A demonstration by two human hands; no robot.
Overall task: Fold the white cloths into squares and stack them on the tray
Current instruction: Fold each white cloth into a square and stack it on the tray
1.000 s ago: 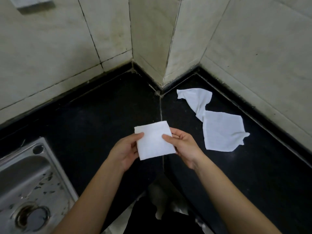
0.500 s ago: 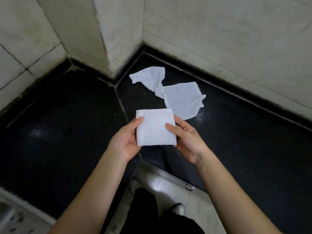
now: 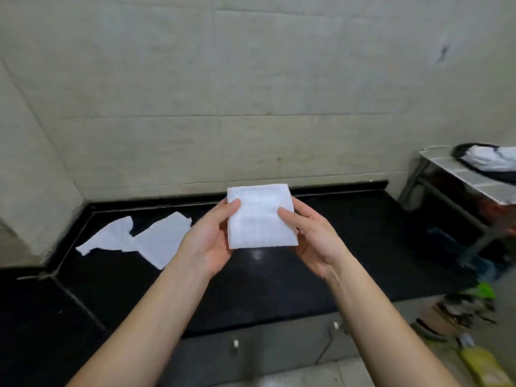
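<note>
The left hand (image 3: 208, 241) and right hand (image 3: 315, 238) each pinch a side of a folded white cloth (image 3: 261, 216), thumbs on its face and fingers curled behind, holding the soft, woven square up above the glossy black counter (image 3: 265, 277). Two unfolded white cloths (image 3: 139, 238) lie rumpled and overlapping on that counter to the left, near the pale tiled wall (image 3: 251, 93). At far right a dark tray (image 3: 485, 174) with blurred white fabric sits on a tiled metal-framed table (image 3: 458, 169).
</note>
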